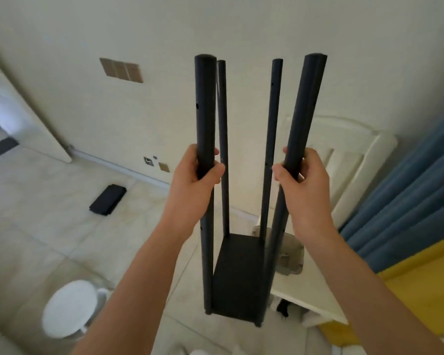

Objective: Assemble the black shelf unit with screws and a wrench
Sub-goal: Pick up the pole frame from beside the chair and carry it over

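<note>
Two bare forearms reach up from the lower edge of the view, each ending in a hand wrapped round a black pole. Left hand (194, 175): fingers and thumb curled fully about the near left pole (205, 119), thumb lying across its front. Right hand (303, 172): fingers curled round the near right pole (305, 106), thumb pressed against its inner side.

Black shelf unit (237, 275): held upright between the hands, in front of the person and above the floor. It consists of one rectangular bottom board with four round poles rising from its corners. Both near poles are gripped at roughly mid-height. Far left pole (222, 124) and far right pole (273, 124) stand free, untouched. Small holes are visible along the poles. No upper boards are fitted.

Surroundings: pale tiled floor (49, 226); a flat black object (107, 199) lies on it near the wall, left of the unit, well apart from it. Round white stool (69, 308) stands at lower left. White table (315, 293) sits behind and right of the unit, with a clear plastic bag (290, 254) on it; contents cannot be made out. White chair back (354, 160) stands beyond the table, blue curtain (408, 196) at far right.
</note>
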